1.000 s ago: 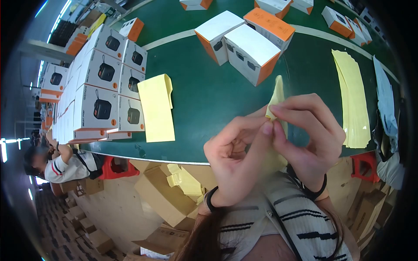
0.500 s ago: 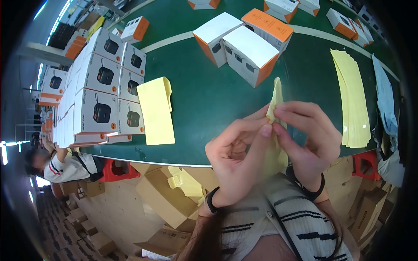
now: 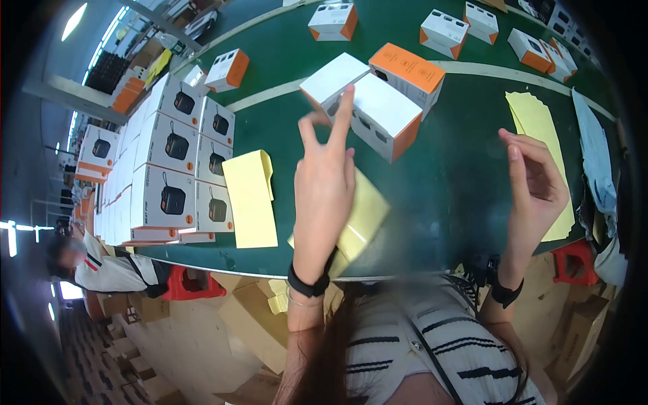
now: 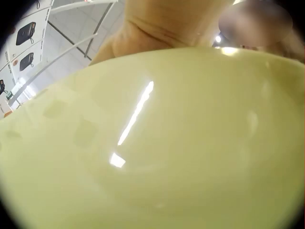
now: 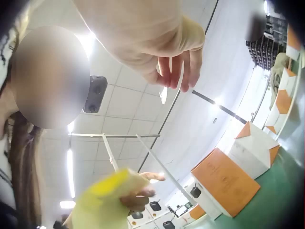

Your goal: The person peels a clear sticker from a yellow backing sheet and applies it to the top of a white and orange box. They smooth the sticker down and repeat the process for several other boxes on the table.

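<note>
A glossy yellow plastic sheet [image 3: 364, 219] hangs under my left hand [image 3: 320, 192], low over the green table. In the right wrist view, the left hand's lower fingers [image 5: 137, 200] curl over the sheet's edge while the index finger points away from it. That index finger overlaps the white-and-orange boxes [image 3: 391, 108] in the head view. The same sheet [image 4: 190, 138] fills most of the left wrist view. Raised near the yellow stack, my right hand [image 3: 538, 179] has loosely bent fingers, thumb and index tips a little apart. A white sliver [image 5: 163, 95] shows by its thumb tip.
Stacked white boxes [image 3: 172, 169] stand at the left, beside a folded yellow sheet [image 3: 251, 202]. More yellow sheets [image 3: 547, 162] lie at the right. Several boxes [image 3: 442, 34] sit farther back. Below the front edge are an open carton [image 3: 253, 324] and a person [image 3: 115, 270] at the left.
Both hands were pinching the yellow sheet together at the centre. They have parted: the left moved left and forward with the sheet, the right moved right, away from it. The view has shifted too.
</note>
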`<state>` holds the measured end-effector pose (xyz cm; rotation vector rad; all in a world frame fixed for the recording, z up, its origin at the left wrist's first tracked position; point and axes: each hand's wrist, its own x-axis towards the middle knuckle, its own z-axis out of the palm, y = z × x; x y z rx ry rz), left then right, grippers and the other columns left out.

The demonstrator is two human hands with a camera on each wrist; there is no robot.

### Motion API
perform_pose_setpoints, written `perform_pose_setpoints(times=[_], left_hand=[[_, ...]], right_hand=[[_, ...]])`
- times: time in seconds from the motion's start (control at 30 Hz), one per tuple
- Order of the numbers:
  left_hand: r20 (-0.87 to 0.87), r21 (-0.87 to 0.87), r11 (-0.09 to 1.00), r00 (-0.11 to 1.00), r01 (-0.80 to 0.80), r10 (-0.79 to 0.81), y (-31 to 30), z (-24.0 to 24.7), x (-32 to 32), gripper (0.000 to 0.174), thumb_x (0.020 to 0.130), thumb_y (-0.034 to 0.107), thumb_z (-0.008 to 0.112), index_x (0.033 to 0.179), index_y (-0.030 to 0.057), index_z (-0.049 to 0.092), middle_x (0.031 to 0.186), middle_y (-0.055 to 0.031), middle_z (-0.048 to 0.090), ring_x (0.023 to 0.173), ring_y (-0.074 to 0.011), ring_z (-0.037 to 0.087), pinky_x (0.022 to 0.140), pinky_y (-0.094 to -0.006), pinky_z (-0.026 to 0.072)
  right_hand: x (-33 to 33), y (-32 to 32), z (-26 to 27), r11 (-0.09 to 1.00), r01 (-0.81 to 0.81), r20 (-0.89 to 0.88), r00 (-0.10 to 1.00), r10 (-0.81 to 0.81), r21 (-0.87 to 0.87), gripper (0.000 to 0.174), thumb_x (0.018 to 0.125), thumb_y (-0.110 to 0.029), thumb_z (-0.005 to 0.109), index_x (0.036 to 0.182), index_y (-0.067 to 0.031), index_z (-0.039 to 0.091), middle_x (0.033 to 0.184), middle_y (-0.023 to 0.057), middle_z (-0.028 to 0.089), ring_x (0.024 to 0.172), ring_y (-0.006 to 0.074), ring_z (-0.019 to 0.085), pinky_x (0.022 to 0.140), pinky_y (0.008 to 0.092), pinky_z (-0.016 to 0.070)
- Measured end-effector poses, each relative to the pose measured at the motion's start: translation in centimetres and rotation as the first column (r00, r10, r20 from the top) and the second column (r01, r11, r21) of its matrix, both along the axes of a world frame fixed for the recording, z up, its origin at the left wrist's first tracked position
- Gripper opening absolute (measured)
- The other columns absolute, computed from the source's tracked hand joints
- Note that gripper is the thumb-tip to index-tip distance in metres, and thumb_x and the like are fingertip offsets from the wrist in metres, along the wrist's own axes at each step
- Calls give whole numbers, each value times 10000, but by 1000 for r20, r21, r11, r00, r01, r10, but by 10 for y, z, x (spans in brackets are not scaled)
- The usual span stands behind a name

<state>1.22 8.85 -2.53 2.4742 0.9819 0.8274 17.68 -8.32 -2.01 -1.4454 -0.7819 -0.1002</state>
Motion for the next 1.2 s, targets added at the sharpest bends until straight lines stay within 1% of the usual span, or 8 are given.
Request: perform_pose_setpoints(times=[0.07, 0.17, 0.3, 0.43, 0.57, 0.7, 0.8, 1.2], left_hand=[[-226, 119, 990, 969, -70, 96, 16, -3, 13, 644, 797, -17, 667, 1379, 232, 545, 1428, -162, 442, 697, -339, 665, 626, -404, 546], [-180, 329, 944, 981, -4, 67, 36, -20, 22, 554, 782, 11, 717, 1290, 212, 627, 1447, -118, 457, 724, -313, 686, 629, -379, 553], [44, 495, 869, 999, -5, -19, 43, -41, 31, 356, 769, 77, 771, 1117, 122, 711, 1211, -60, 651, 709, -252, 695, 628, -340, 559], [89, 485, 871, 986, 83, -144, -3, -48, 31, 325, 783, 178, 785, 1060, 41, 685, 1152, -109, 687, 592, -228, 670, 476, -291, 497], [123, 365, 925, 980, 103, -157, -35, -50, 37, 302, 798, 85, 736, 1089, 45, 670, 1185, -113, 690, 588, -214, 673, 478, -275, 495], [160, 246, 964, 977, 97, -139, -40, -48, 37, 339, 818, 19, 708, 1146, 102, 689, 1090, -70, 723, 789, -261, 701, 640, -297, 541], [217, 129, 975, 954, 180, -205, -31, -43, 34, 366, 836, 11, 681, 1186, 117, 685, 1081, -55, 731, 854, -252, 710, 681, -287, 551], [56, 43, 981, 980, 189, -191, -34, -29, 24, 428, 832, -20, 647, 1220, 155, 678, 1236, -27, 682, 921, -251, 701, 745, -290, 561]], right_hand=[[1, 1, -3, 1000, 17, 12, 1000, -17, 3, 99, 868, 109, 635, 944, 59, 677, 992, 134, 695, 980, 190, 672, 870, 283, 525], [-2, 1, -10, 999, -29, 65, 997, 31, -27, 102, 861, 113, 637, 928, 47, 678, 981, 130, 695, 1001, 221, 678, 875, 299, 523], [-1, -3, -15, 998, -20, 91, 996, 25, -61, 116, 839, 119, 647, 914, 38, 682, 970, 117, 694, 1021, 253, 681, 888, 320, 521], [-2, -1, -16, 992, 103, 334, 940, -74, -69, 142, 788, 121, 688, 905, 41, 681, 945, 126, 692, 987, 282, 699, 869, 328, 538], [-1, 8, -24, 987, 146, 495, 864, -92, -71, 169, 747, 117, 725, 890, 42, 679, 924, 136, 687, 962, 309, 711, 823, 347, 566], [12, 22, -25, 989, 65, 720, 692, 52, -133, 189, 686, 77, 759, 849, 29, 675, 891, 123, 666, 949, 335, 705, 823, 393, 592], [25, 33, -21, 980, 102, 908, 402, 118, -172, 176, 675, -35, 727, 834, 25, 682, 878, 113, 655, 948, 314, 687, 861, 463, 589], [29, 46, -25, 964, 91, 934, 285, 214, -249, 125, 703, -29, 683, 805, 42, 688, 860, 107, 650, 941, 294, 685, 900, 500, 561]])
